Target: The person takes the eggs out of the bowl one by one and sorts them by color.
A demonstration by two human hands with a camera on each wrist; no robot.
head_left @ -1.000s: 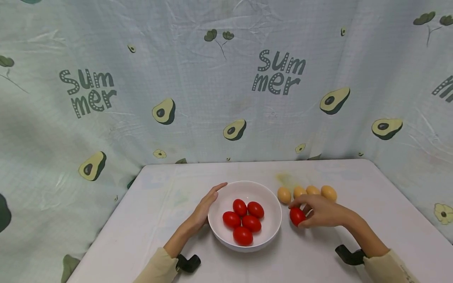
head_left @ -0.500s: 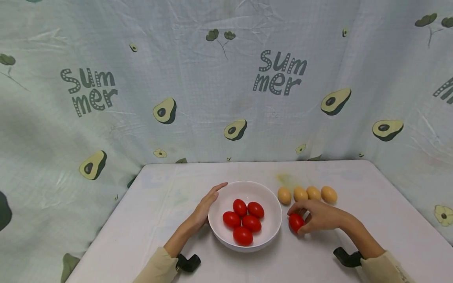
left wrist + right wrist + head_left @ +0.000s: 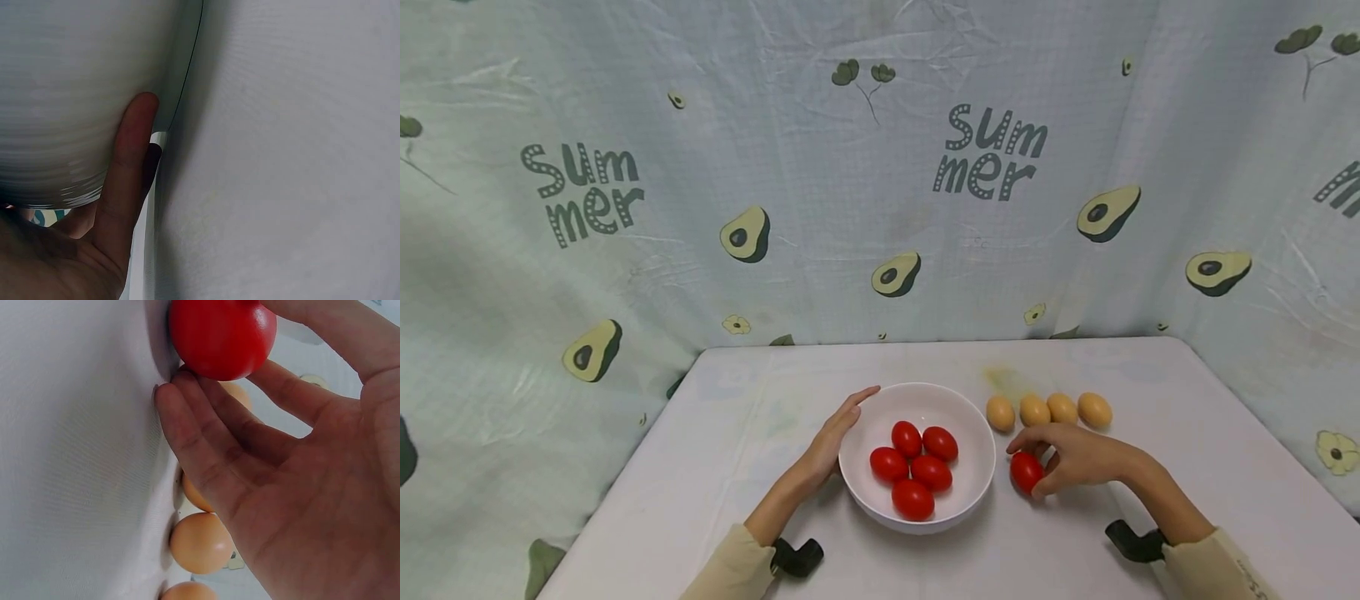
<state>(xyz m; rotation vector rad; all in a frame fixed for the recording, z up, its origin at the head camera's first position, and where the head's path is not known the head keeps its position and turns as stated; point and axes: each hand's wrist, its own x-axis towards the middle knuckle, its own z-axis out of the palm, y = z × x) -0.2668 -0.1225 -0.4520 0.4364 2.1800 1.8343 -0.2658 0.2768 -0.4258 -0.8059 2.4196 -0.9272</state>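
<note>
Nearest, at the bottom edge, are two beige cloth sleeves point(image 3: 733, 567), and a black curved plastic piece point(image 3: 801, 558) is at each wrist. Further on, the left hand point(image 3: 833, 437) rests along the side of a round white smooth bowl point(image 3: 972, 467), its fingers rather straight and touching the wall. Five glossy red eggs point(image 3: 931, 473) lie inside the bowl. Just beside it, on the right, the right hand point(image 3: 1071, 456) holds one single red glossy egg point(image 3: 1027, 473) between thumb and fingers, low over the white-covered table point(image 3: 737, 417). Behind this hand, four yellowish-tan eggs point(image 3: 1034, 410) make a row. Farthest hangs a pale cloth point(image 3: 820, 167) with avocado prints.
</note>
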